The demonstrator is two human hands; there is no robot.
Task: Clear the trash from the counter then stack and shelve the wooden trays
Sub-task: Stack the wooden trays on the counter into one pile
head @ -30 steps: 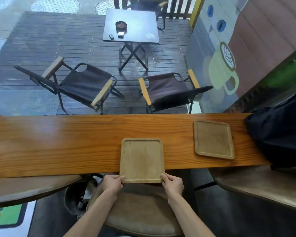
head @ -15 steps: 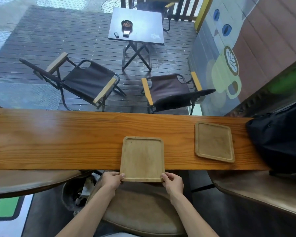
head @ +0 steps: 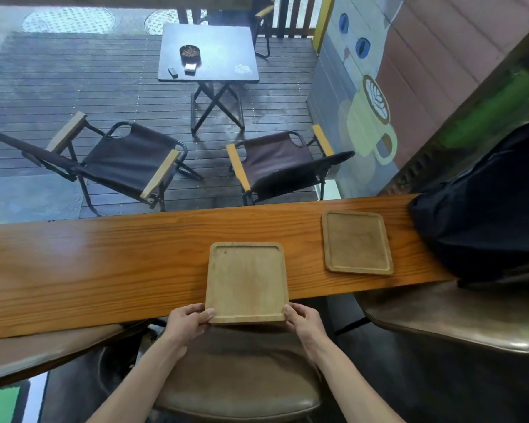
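We read only a few white letters on the black bag [head: 486,209] at the right edge; they are cut off by the frame, so we cannot tell the word. Nothing else carries legible text.

Near tray [head: 246,282] on the counter [head: 104,264], front edge hanging off over a stool [head: 239,377]. Left hand [head: 187,321] and right hand [head: 303,319] at its near corners. Second tray [head: 356,242] to its right, then a bag [head: 483,215] further right.
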